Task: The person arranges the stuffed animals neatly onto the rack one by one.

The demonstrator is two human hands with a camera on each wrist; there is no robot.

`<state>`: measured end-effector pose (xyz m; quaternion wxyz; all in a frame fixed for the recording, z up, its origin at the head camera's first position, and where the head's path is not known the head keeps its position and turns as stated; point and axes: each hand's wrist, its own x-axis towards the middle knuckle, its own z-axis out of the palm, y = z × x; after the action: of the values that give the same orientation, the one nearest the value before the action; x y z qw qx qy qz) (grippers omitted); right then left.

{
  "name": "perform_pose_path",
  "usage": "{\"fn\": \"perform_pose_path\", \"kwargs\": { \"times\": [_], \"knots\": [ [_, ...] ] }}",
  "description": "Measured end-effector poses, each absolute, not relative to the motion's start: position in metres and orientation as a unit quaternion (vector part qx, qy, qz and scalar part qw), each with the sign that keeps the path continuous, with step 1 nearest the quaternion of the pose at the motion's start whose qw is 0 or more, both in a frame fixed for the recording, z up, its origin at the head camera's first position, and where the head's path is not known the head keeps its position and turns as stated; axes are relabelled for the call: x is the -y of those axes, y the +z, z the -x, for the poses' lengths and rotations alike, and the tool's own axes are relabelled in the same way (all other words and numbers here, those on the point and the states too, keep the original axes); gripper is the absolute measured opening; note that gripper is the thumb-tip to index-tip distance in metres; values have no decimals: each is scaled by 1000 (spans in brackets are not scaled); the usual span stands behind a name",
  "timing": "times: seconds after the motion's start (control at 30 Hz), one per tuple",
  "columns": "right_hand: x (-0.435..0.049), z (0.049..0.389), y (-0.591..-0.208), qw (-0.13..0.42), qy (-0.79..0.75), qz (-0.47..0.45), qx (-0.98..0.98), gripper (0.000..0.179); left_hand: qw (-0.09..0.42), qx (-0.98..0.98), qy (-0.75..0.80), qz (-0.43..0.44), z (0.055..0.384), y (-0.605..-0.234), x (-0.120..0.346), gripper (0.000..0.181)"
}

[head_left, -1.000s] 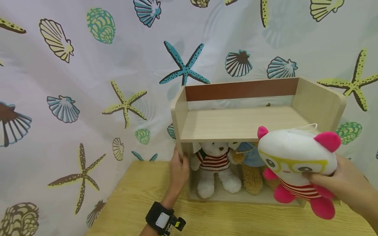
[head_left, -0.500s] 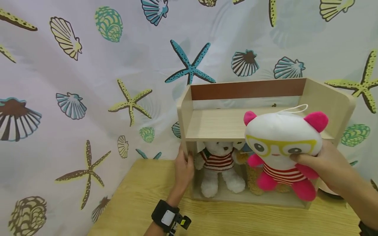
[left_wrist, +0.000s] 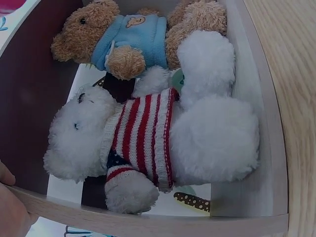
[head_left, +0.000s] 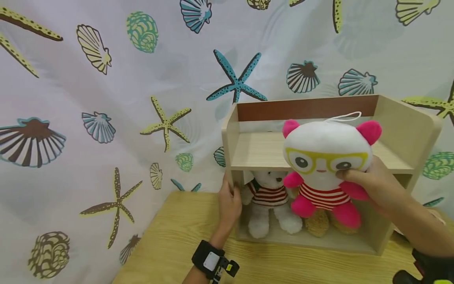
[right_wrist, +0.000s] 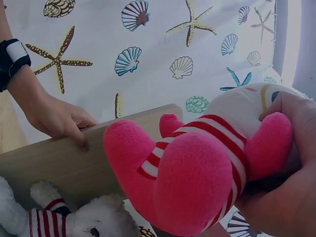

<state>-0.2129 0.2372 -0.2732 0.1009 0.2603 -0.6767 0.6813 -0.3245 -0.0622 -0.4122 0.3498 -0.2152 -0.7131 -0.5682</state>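
In the head view, my right hand [head_left: 381, 189] grips a pink-and-white plush panda [head_left: 326, 146] by its side, the thumb over its cheek. The panda has yellow glasses and a red-striped body. It hangs upright in front of the small wooden shelf [head_left: 255, 152], level with the upper board. My left hand [head_left: 229, 203] holds the shelf's left side panel at its front edge. A white teddy bear [left_wrist: 143, 138] in a red-striped sweater sits in the lower compartment. Beside it is a brown teddy bear [left_wrist: 123, 39] in a blue top, mostly hidden by the panda in the head view.
The shelf stands on a light wooden table [head_left: 177, 232]. Behind it hangs a white curtain [head_left: 170, 51] printed with shells and starfish. Something pale and partly hidden lies to the right of the shelf, behind my right forearm.
My right hand has carried the panda left and up, turning it upright, from the shelf's right front to before its upper board. My left hand keeps its hold on the side panel.
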Motion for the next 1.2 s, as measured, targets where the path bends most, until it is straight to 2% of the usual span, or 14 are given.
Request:
{"fn": "perform_pose_path", "kwargs": {
  "times": [0.57,0.9,1.2],
  "knots": [
    [-200,249,-242,77,725,-286,622,37,366,716,-555,213,325,-415,61,57],
    [-180,265,-221,82,734,-312,598,37,351,715,-563,219,326,-413,64,55],
    [-168,289,-212,59,744,-280,604,31,347,710,-568,230,328,-417,66,57]
  ]
}}
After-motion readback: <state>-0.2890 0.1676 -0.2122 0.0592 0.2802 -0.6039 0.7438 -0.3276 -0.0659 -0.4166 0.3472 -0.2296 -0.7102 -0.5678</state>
